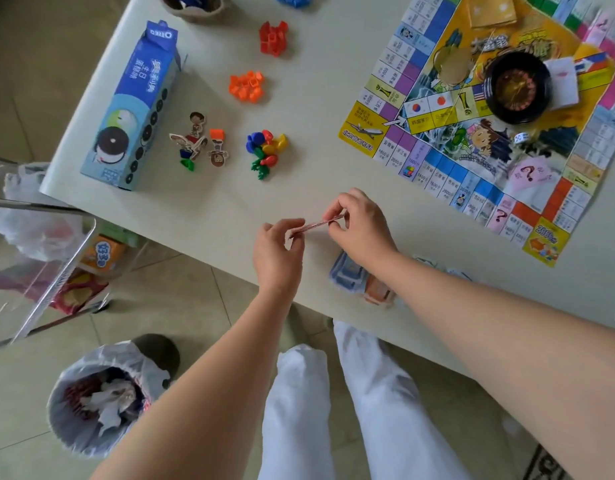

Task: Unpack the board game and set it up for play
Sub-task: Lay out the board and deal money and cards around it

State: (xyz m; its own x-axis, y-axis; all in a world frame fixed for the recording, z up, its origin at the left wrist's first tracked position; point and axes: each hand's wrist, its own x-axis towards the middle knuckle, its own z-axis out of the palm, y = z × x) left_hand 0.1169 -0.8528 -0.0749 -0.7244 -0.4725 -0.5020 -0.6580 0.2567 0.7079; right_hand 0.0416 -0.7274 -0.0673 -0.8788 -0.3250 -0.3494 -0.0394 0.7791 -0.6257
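Game board (448, 174): spread flat at the right of the table (316, 109), black spinner (517, 88) resting on it; wad of notes (314, 225): I see it edge-on, above the table's near edge; left hand (276, 252) pinches one end, fingers curled; right hand (359, 230) pinches the other likewise; red houses (273, 38), orange houses (247, 86), coloured pawns (266, 147): separate heaps left of the board.
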